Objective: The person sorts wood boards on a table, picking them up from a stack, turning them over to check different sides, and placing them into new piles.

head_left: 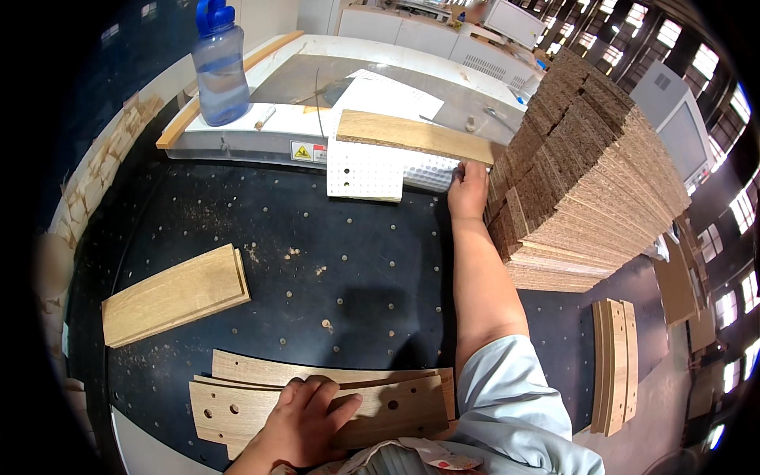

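At the front lies a short pile of drilled wooden boards [380, 408], slightly fanned out. My left hand [305, 419] lies over the top one, its fingers bent across the far edge and its thumb on the face. With my arm stretched far forward, my right hand [469, 192] has its fingers closed at the front edge of a long wooden board [419, 134], near that board's right end. Its fingertips are partly hidden. Under this board are a white perforated sheet [364, 176] and a strip with a bumpy silver-white surface [427, 172].
Right of my right hand rises a tall stack of particleboard strips [586, 174]. Two plain boards [174, 297] lie on the black table [340, 261] at left; drilled boards [613, 368] lie at far right. A blue water bottle [220, 75] stands on the white ledge.
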Tool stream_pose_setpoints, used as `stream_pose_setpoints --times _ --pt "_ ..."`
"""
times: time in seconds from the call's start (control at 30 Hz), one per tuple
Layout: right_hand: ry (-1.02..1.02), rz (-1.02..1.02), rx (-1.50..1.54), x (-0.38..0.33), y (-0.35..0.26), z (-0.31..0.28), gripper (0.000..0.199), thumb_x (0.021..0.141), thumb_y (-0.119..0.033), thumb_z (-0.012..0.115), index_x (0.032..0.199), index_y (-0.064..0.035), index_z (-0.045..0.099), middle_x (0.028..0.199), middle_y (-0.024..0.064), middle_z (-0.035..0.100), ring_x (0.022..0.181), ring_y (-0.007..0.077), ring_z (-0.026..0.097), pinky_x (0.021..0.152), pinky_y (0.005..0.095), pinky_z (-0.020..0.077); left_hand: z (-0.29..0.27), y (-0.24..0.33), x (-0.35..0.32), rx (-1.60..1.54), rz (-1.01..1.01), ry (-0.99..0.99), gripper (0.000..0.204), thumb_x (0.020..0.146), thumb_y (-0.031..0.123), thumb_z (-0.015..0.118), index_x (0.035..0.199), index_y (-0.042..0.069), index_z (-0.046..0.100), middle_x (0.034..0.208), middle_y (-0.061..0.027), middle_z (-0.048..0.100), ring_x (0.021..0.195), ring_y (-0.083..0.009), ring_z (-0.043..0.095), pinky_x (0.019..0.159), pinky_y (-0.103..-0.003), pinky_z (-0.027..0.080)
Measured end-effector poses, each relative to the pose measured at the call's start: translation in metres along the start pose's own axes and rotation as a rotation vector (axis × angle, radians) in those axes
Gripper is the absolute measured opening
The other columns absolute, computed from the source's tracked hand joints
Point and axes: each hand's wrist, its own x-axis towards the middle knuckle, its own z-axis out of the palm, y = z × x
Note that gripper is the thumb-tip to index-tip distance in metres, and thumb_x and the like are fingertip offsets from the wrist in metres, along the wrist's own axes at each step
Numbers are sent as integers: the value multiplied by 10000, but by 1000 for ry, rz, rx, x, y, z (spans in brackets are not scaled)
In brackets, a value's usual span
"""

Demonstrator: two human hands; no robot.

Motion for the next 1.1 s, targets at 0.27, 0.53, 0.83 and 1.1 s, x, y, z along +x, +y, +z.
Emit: stream_pose_setpoints --times 0.27,0.53,0.83,1.1 --pt "-10 -3 11 1 2 1 164 695 68 551 805 -50 516 854 151 544 815 383 507 714 458 416 -1 0 1 -2 -1 -14 748 458 372 806 1145 141 621 1154 -129 489 1049 -327 442 908 -409 394" --pt "31 -14 13 0 -2 0 171 692 76 551 809 -43 512 861 147 543 826 378 501 729 448 413 -1 -1 -1 2 21 -12 751 464 385 803 1150 142 617 1156 -128 491 1063 -321 445 917 -414 385" --pt "13 -10 -11 -4 1 3 152 706 70 554 802 -43 519 831 138 550 823 364 506 736 443 414 1 -1 1 -12 0 4 736 458 390 807 1129 143 631 1143 -119 497 1046 -319 450 906 -405 393" --pt "18 -62 52 2 -17 0 164 699 65 595 790 -55 531 823 121 555 841 338 504 736 426 426 1 -2 1 -18 11 23 732 446 383 815 1114 142 637 1130 -117 501 1029 -322 458 896 -404 402"
